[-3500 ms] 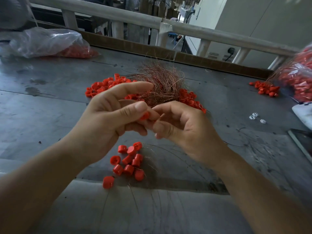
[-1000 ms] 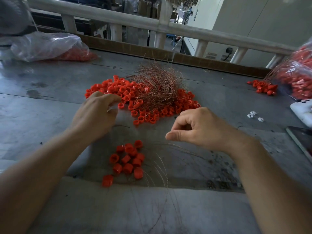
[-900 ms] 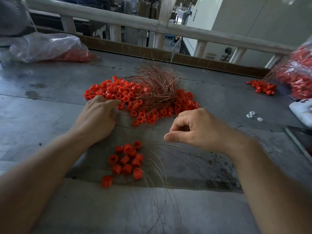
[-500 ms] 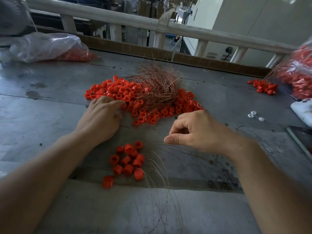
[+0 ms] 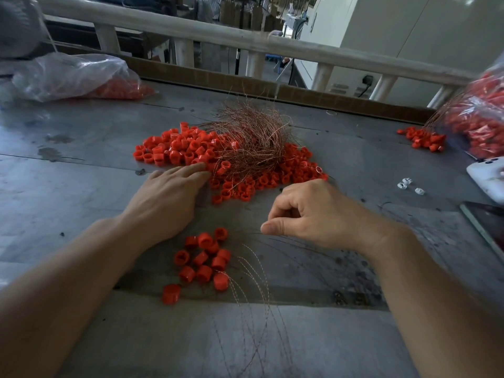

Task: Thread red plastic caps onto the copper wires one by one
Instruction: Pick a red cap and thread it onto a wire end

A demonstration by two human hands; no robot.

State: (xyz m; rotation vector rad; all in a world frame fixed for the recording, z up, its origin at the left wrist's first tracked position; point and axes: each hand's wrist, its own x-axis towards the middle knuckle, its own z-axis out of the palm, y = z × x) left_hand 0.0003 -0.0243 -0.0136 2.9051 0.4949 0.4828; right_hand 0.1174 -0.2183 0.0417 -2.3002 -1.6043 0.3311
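The left hand [image 5: 166,203] was laid flat on the grey table [image 5: 81,186], its fingers stretched out nearly straight and close together, their tips touching the near edge of the large pile of red caps [image 5: 174,148]; nothing was gripped, and the reach was judged to be for picking out a single cap. The right hand [image 5: 313,214] was held just right of it, low over the table, its fingers curled inward and the thumb brought towards the forefinger. Whether a strand was pinched there could not be told, the wire being too fine, though such a pose would suit keeping a wire end ready. The tangle of copper wires [image 5: 253,137] was heaped on the far right part of the pile, so both supplies lay within one reach. A small cluster of caps [image 5: 204,260] was gathered nearer, between the forearms, with thin loose wires [image 5: 256,282] trailing from it towards the near edge; these were taken to be finished pieces set aside.
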